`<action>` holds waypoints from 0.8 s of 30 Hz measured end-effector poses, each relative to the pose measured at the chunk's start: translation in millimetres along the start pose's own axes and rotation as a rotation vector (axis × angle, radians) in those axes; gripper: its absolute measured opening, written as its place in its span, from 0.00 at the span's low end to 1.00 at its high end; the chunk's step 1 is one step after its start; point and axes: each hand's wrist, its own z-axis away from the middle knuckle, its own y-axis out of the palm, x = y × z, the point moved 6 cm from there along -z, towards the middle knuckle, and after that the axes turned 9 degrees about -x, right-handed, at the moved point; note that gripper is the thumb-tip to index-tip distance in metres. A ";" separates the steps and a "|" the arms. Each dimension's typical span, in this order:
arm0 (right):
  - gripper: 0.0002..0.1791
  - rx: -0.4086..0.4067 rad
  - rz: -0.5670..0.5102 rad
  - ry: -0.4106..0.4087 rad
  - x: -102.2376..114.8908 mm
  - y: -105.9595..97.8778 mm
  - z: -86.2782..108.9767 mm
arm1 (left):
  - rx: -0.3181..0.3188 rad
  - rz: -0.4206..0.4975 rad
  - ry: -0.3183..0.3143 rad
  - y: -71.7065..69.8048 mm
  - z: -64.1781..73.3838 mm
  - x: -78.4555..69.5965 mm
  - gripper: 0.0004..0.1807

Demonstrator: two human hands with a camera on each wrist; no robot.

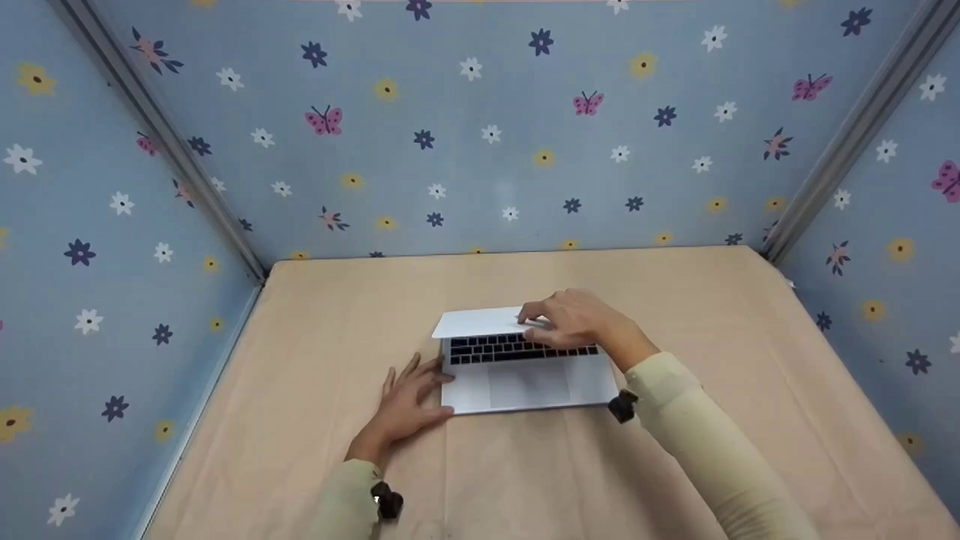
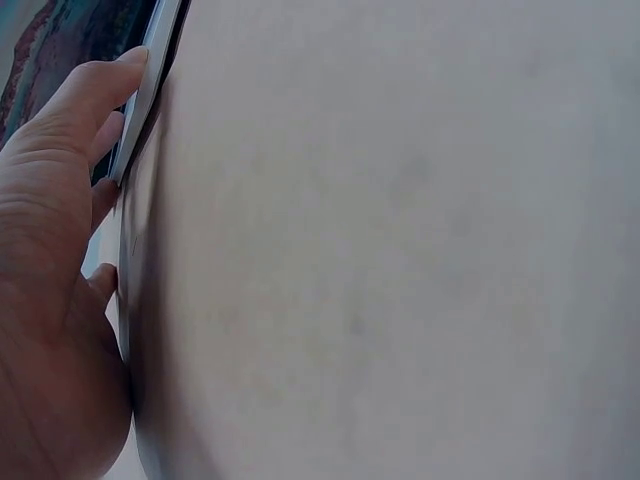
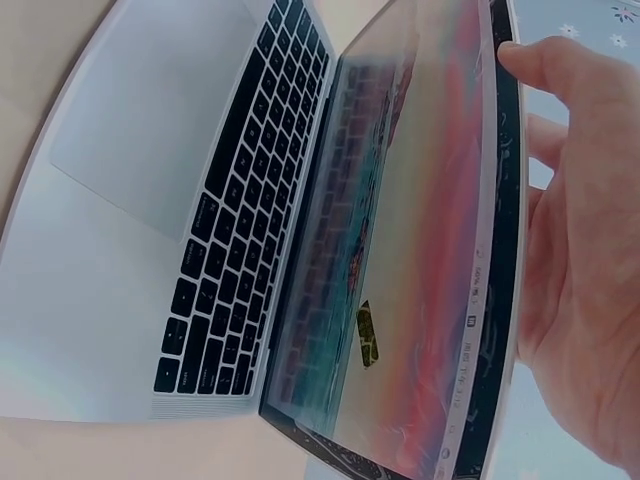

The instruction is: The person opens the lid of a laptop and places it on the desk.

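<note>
A silver laptop (image 1: 465,390) with a black keyboard (image 3: 240,210) lies on the table, its lid (image 1: 476,323) partly raised and tilted forward over the keys. My right hand (image 1: 574,319) pinches the lid's upper edge, thumb on the dark screen border and the other fingers behind. A colourful picture glows on the screen (image 3: 420,230) in the right wrist view. At the laptop's left side, my left hand (image 1: 409,401) rests on the table, fingers spread, with thumb and fingertips touching the base's edge. In the left wrist view this hand (image 2: 50,240) shows beside the thin edge.
A pale peach cloth (image 1: 337,315) covers the table. Blue panels (image 1: 480,112) with flowers and butterflies stand behind and at both sides, joined by grey posts (image 1: 180,150). A small black device (image 1: 623,406) is at the right wrist, another (image 1: 388,501) at the left.
</note>
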 end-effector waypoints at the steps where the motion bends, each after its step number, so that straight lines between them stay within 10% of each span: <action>1: 0.28 -0.002 -0.004 0.003 -0.3 -0.1 -0.4 | -0.001 -0.001 0.000 0.2 -0.2 0.1 0.30; 24: 0.26 -0.010 -0.045 0.060 -2.1 -9.9 -3.6 | -0.014 0.003 0.018 -0.3 -0.3 -0.9 0.28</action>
